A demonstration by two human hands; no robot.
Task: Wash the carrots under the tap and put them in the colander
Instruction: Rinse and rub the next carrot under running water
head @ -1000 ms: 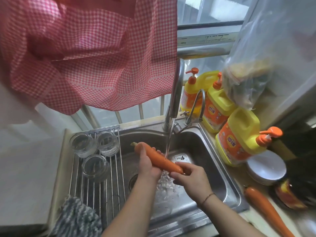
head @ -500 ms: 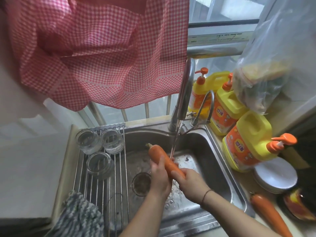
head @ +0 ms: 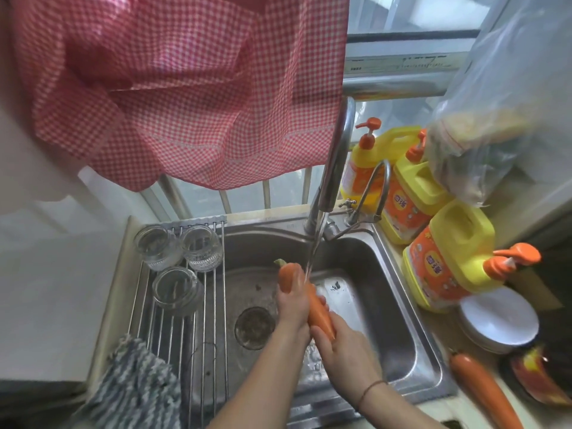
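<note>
Your sink (head: pixel 399 308) fills the middle of the view, the tap (head: pixel 335 162) running a thin stream into it. Both your hands wrap one carrot (head: pixel 318 311) under that stream: your left hand (head: pixel 292 301) grasps its thick, stem end, your right hand (head: pixel 343 345) its tapered tip. Its long axis runs from far-left to near-right. A second carrot (head: pixel 486 388) waits on the counter, nearer your right hand. No colander is in view.
</note>
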